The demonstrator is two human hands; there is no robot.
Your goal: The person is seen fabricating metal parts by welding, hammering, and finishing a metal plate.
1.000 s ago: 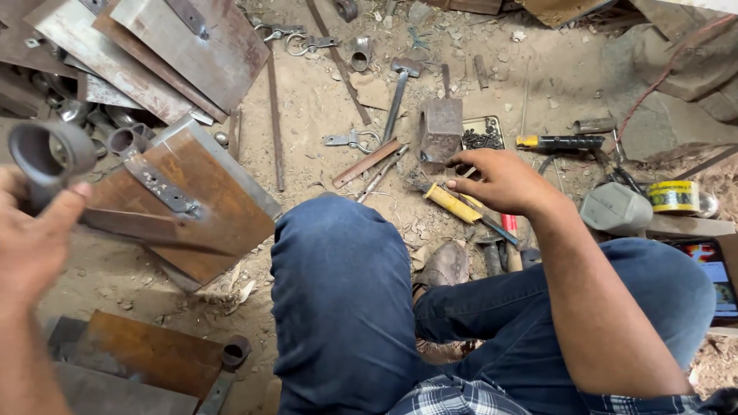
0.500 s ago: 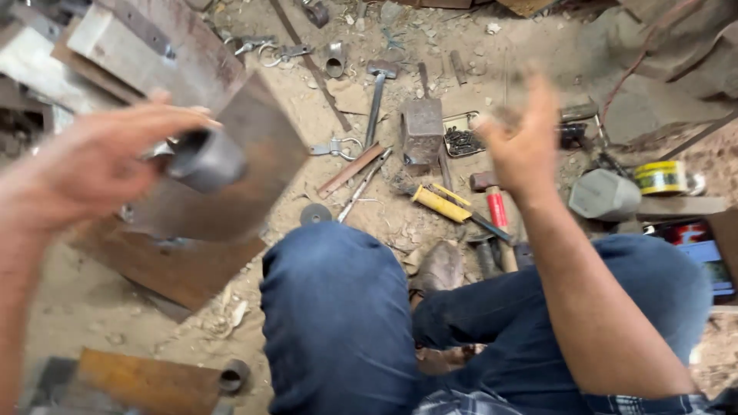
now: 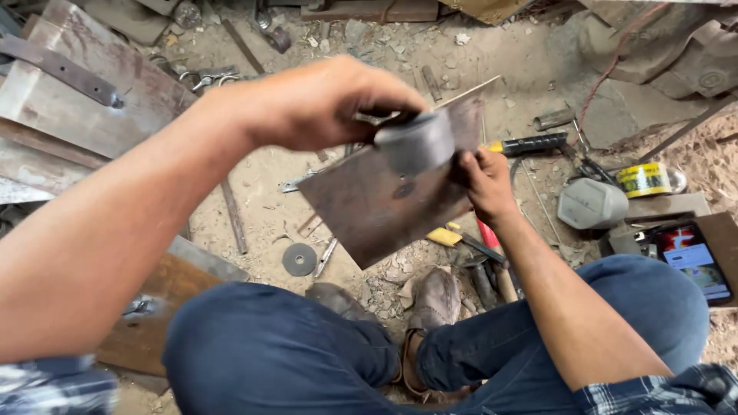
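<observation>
Since the frame half a second back, the left hand (image 3: 323,104) has swung across from the left of the view to the centre, carrying the short metal cylinder (image 3: 415,142) with it, and the right hand (image 3: 484,180) has come down from its raised, blurred position to take hold of a rusty steel plate (image 3: 384,196).

The cylinder is smeared by motion, so its far end and any bore cannot be made out; the left fingers curl over its top and hide that side. Its rounded end faces toward the camera and to the right, its axis running roughly away from the plate's face. Whether it touches the plate is hard to tell.

The plate is held up above the sandy floor (image 3: 492,61), tilted, its long edge rising from lower left to upper right. The right hand pinches its right edge, thumb on the near face, fingers hidden behind.

Below, a yellow-handled tool (image 3: 446,237) is partly covered by the plate. A grinding disc (image 3: 299,259) lies flat on the floor near the knee.
</observation>
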